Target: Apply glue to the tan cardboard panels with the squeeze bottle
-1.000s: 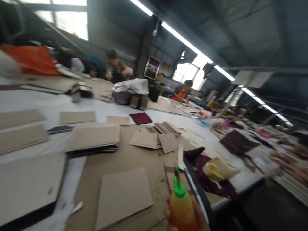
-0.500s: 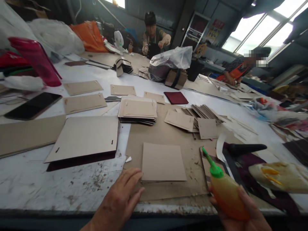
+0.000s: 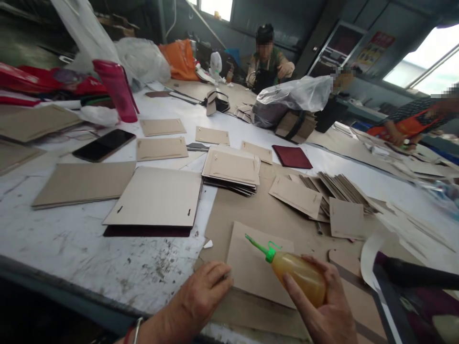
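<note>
My right hand [image 3: 328, 313] is wrapped round a yellow glue bottle [image 3: 299, 270] with a green nozzle, which points left over a square cardboard piece [image 3: 258, 267]. My left hand [image 3: 202, 296] rests on the left edge of that cardboard piece, fingers bent onto it. The piece lies on a larger brown sheet [image 3: 251, 210] near the front edge of the white table [image 3: 71, 239].
Cardboard stacks [image 3: 231, 167] and a board [image 3: 156, 198] lie beyond. A black phone [image 3: 103, 145] and a red bag [image 3: 116, 91] sit at left. A dark red cover [image 3: 292, 156] lies further back. Other people work at the far side, one in orange [image 3: 405, 126] at right.
The view swung down and left. My right hand tipped the glue bottle from upright to lying sideways over the cardboard piece. My left hand came onto the piece's edge.
</note>
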### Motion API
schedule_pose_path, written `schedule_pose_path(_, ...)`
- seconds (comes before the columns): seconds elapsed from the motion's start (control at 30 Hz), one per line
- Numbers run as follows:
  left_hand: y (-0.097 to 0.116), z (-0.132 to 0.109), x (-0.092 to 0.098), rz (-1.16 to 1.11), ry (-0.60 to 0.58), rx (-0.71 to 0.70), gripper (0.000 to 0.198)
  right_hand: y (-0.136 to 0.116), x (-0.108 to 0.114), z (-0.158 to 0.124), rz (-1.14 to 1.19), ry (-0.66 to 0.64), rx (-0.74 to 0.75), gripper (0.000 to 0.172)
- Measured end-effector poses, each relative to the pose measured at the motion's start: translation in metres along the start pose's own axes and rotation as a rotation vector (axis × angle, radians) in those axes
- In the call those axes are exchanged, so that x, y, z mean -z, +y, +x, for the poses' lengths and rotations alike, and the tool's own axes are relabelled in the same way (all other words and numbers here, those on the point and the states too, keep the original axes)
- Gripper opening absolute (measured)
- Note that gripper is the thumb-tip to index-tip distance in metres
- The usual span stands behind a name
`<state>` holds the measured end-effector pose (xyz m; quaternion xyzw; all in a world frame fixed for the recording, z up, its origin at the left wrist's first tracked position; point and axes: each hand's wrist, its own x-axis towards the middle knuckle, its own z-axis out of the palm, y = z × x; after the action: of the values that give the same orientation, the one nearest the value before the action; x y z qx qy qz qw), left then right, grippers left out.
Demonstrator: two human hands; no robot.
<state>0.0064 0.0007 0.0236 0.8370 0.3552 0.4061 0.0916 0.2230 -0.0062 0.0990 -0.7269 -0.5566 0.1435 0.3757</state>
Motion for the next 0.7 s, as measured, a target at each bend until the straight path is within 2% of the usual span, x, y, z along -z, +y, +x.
schedule_pose_path(0.17, 0.0, 0.001, 0.002, -0.034, -0.022, 0.025, 0.027, 0.013, -0.01, 0.013, -0.071, -0.036, 0.189, 0.046)
schedule_pose_path(0.37, -0.001, 0.0, 0.001, -0.036, -0.007, 0.031, 0.029, 0.01, -0.017, 0.028, -0.157, -0.053, 0.5, 0.036)
schedule_pose_path(0.5, -0.003, 0.0, 0.0, -0.022, 0.007, 0.01, 0.03, 0.005, -0.015, 0.03, -0.159, -0.127, 0.542, 0.029)
schedule_pose_path(0.7, -0.005, 0.001, -0.002, 0.003, 0.058, -0.022, 0.032, 0.002, -0.003, 0.024, -0.186, -0.21, 0.485, 0.027)
